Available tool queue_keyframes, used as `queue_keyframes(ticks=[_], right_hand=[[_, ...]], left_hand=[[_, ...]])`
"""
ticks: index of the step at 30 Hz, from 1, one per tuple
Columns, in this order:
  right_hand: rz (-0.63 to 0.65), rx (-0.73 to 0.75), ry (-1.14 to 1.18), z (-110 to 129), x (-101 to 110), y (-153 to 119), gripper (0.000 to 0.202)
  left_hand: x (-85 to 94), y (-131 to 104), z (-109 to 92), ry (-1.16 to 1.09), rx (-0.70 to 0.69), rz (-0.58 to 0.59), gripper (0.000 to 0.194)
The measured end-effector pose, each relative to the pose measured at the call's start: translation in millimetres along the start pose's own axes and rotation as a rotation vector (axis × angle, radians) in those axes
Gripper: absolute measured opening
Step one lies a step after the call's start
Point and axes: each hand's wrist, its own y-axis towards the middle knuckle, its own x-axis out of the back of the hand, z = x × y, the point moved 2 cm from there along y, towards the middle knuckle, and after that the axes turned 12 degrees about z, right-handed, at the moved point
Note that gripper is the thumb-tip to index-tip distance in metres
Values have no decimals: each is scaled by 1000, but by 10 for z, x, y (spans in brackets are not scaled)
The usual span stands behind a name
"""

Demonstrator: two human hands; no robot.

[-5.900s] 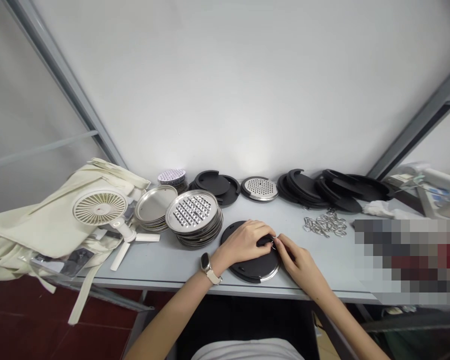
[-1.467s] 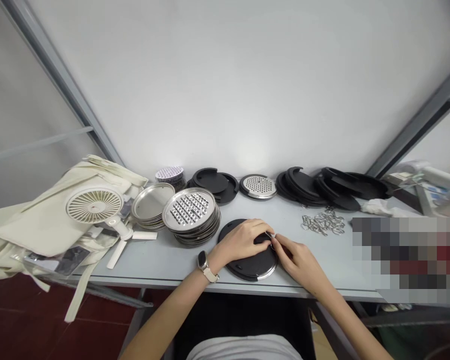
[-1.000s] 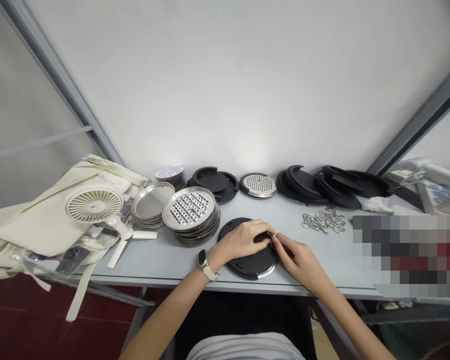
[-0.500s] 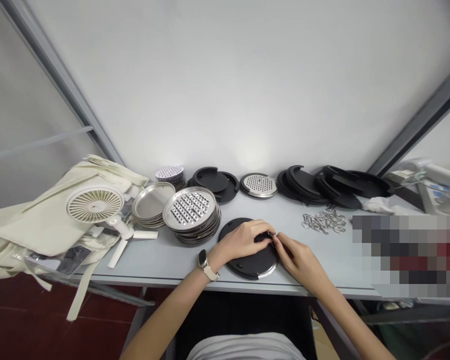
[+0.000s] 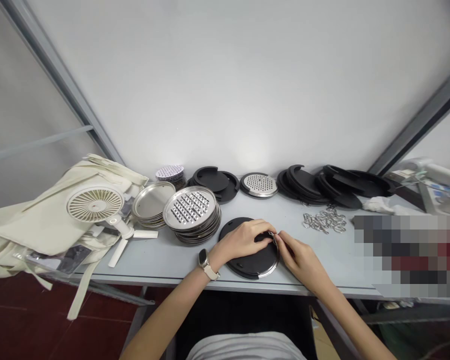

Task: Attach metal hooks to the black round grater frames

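A black round disc (image 5: 253, 262), with a shiny metal rim showing at its lower right, lies flat on the table before me. My left hand (image 5: 243, 241) lies over it, thumb and fingertips closing on a small bent metal wire clip (image 5: 271, 233) by the disc's right edge. From the other side, my right hand (image 5: 294, 252) pinches the same clip between thumb and fingers. The fingertips partly hide it, so whether it passes through the disc cannot be made out. Beyond my right hand is a pile of similar wire clips (image 5: 324, 221).
Metal grater plates (image 5: 189, 210) are stacked left of the disc, beside plain metal plates (image 5: 153, 200). A perforated plate (image 5: 260, 184) and black round holders (image 5: 302, 185) line the wall. A white fan (image 5: 95, 204) and a cream bag (image 5: 41, 215) occupy the left.
My right fingers have shifted very slightly to the right, and more of the wire clip shows between the hands. The disc and the stacks stay put.
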Motion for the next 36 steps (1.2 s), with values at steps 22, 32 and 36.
queue_keyframes(ticks=[22, 32, 36], right_hand=[[30, -9, -1, -23, -8, 10, 25], [50, -40, 21, -30, 7, 16, 25], [102, -51, 46, -6, 17, 31, 26]], left_hand=[[-16, 2, 17, 4, 20, -2, 17], [-13, 8, 9, 10, 23, 11, 18], [-14, 5, 19, 14, 8, 2, 16]])
